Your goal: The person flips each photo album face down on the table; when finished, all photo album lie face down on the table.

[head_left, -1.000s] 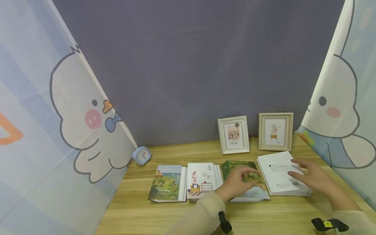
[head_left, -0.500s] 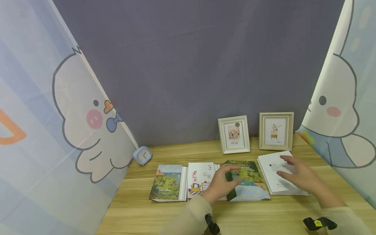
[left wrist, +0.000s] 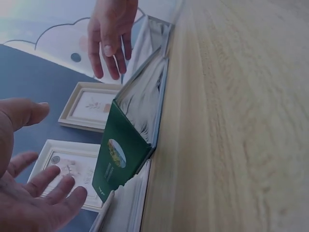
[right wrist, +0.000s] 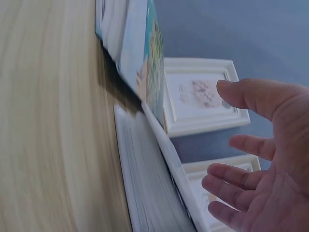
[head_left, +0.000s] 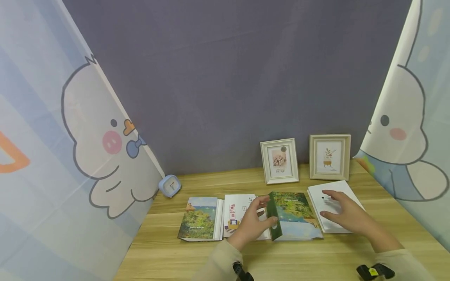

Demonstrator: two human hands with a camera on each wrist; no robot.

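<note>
Four albums is not a count I give; several photo albums lie in a row on the wooden table. My left hand (head_left: pixel 254 221) hovers over the white album with drawn furniture (head_left: pixel 233 212), beside the green spine of a landscape-painting album (head_left: pixel 295 214). Its fingers (left wrist: pixel 60 191) are loosely bent and hold nothing, apart from the green spine in the left wrist view. My right hand (head_left: pixel 346 214) is above a white album with small print (head_left: pixel 346 192), thumb and fingers spread, holding nothing. The leftmost album (head_left: pixel 198 218) has a painted seaside cover.
Two cream picture frames, one with flowers (head_left: pixel 280 161) and one with a potted plant (head_left: pixel 329 157), stand behind the albums. A small blue clock (head_left: pixel 170 185) is at the left. A grey curtain (head_left: pixel 225 86) hangs behind the wooden table (head_left: pixel 165 257).
My left hand has moved left, from over the painted album to beside its green spine, which now shows. My right hand has shifted left over the white album.
</note>
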